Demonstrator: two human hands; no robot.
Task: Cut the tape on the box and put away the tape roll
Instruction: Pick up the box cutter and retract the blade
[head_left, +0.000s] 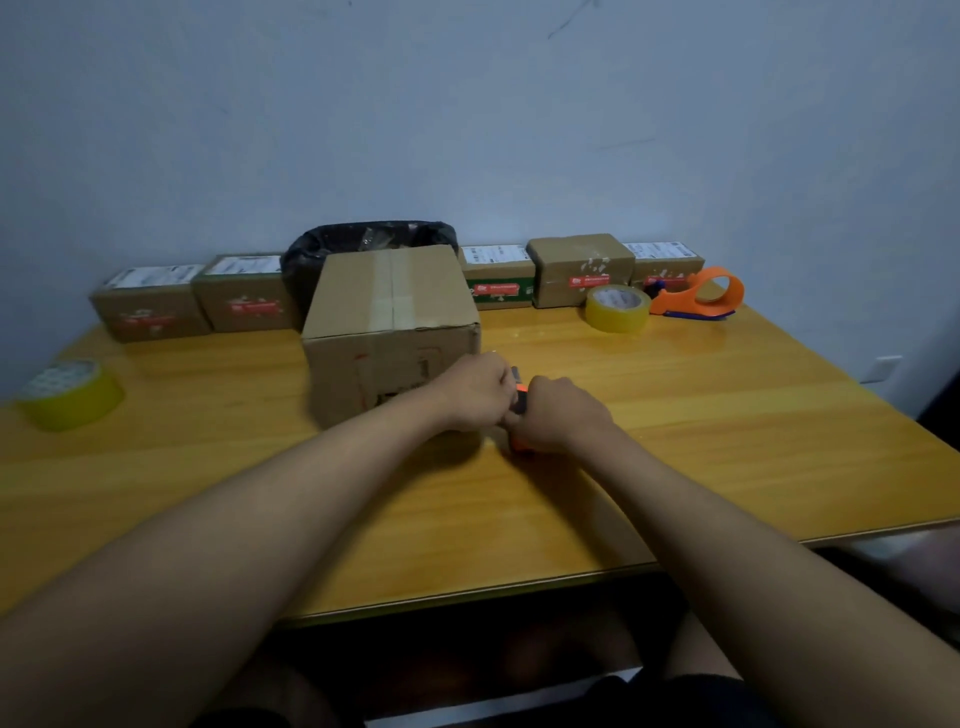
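Note:
A brown cardboard box (389, 306) stands in the middle of the table, with a strip of clear tape running along its top seam. Just in front of its right corner my left hand (475, 395) and my right hand (563, 413) meet around a small orange and black utility knife (521, 402). Both hands grip it, and most of the knife is hidden by my fingers. One yellowish tape roll (617, 307) lies at the back right. Another tape roll (70, 392) lies at the far left edge.
An orange tape dispenser (704, 295) sits behind the right roll. A row of small parcels (241, 293) lines the wall, with a black-lined bin (363, 244) behind the big box. The wooden table (727, 415) ends near my lap.

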